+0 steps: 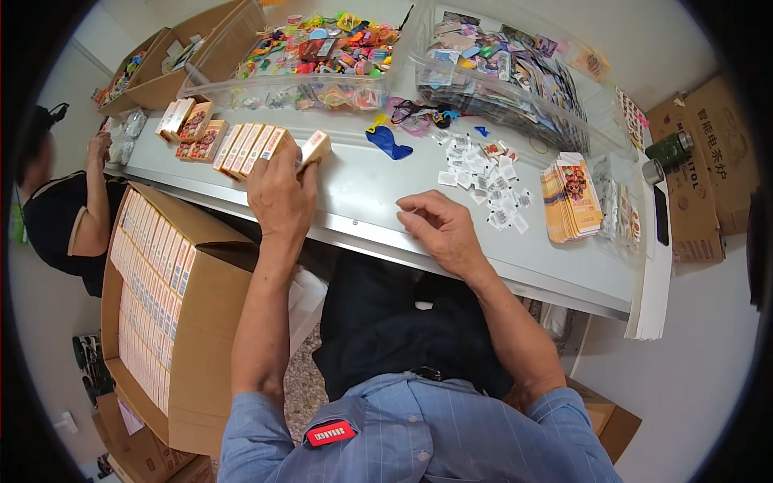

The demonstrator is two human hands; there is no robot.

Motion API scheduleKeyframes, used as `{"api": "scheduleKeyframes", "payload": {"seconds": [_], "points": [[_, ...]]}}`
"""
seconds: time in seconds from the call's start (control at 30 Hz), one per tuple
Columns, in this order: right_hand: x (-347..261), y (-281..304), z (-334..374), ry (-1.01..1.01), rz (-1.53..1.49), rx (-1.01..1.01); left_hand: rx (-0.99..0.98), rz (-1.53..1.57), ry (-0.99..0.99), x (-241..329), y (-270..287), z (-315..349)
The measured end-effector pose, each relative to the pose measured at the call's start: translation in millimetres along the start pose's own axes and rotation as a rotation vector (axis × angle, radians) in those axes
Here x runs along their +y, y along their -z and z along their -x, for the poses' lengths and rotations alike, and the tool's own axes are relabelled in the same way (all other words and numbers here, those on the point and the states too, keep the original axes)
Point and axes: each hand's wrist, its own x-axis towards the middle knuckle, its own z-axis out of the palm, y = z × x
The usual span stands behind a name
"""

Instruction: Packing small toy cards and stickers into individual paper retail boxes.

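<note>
My left hand (282, 191) is at the table's front edge, fingers bent around the right end of a row of small white-and-orange boxes (245, 150). A single tilted small box (316, 148) sits by its thumb and forefinger; the fingers partly hide where they meet the cardboard. My right hand (444, 235) hovers over the front edge, its fingers loosely curled, thumb and forefinger apart, nothing visible between them. Beyond it lies a loose pile of small white printed packets (483, 175). Further right is a stack of flat orange-and-yellow cartons (570, 200).
Clear plastic bins hold colourful small toys (322, 60) and many cards (515, 80). A large carton (211, 338) packed with small boxes stands at left, near another person (68, 201). A blue deflated balloon (390, 143) and a dark green flask (670, 149) lie on the table (354, 189).
</note>
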Motion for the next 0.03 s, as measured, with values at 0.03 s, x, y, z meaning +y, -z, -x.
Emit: {"api": "scheduleKeyframes", "payload": {"seconds": [0.03], "points": [[0.9,-1.2,-0.9,-0.001,0.014,-0.014,-0.068,-0.083,0.012,-1.8,-5.5,-0.1]]}}
